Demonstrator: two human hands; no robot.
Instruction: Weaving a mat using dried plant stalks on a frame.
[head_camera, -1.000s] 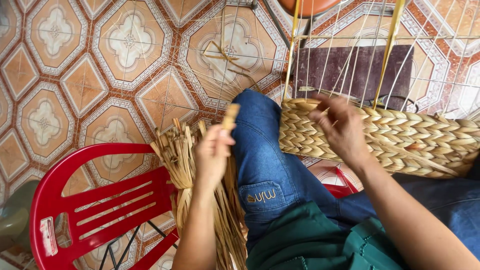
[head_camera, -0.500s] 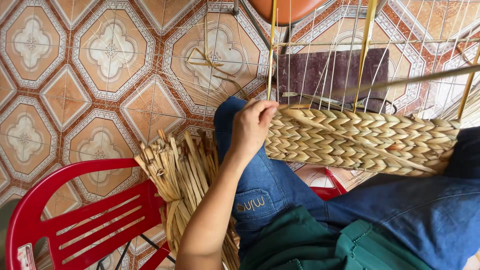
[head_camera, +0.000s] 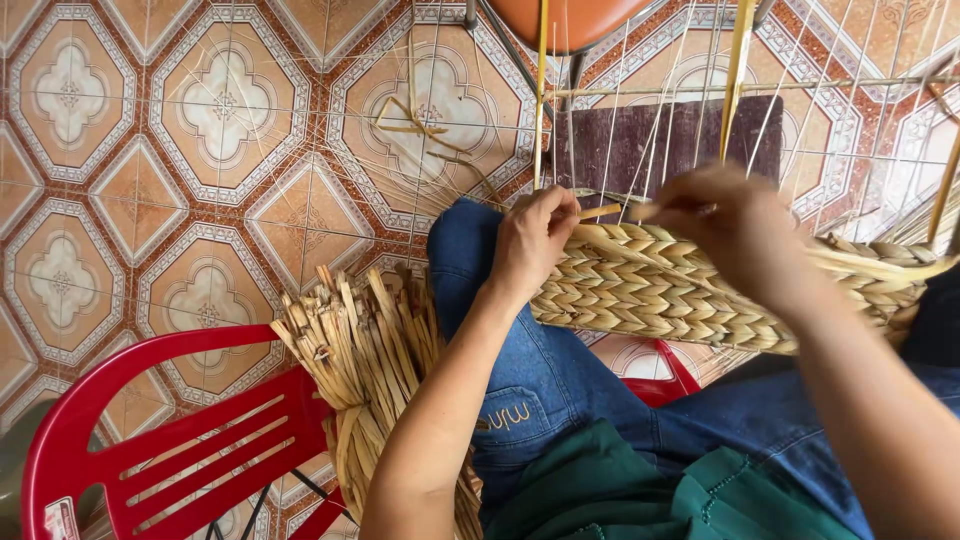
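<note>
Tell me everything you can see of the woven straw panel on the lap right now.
The woven panel is a long, flat band of pale straw-coloured fibre, plaited in herringbone rows. It lies across the denim-clad lap, running to the right edge of the view. Thin upright strands rise from its top edge toward a horizontal rod above. The left hand grips its left top corner; the right hand, blurred, works at the top edge, with a loose flat strand trailing right. Its lower edge looks finished.
</note>
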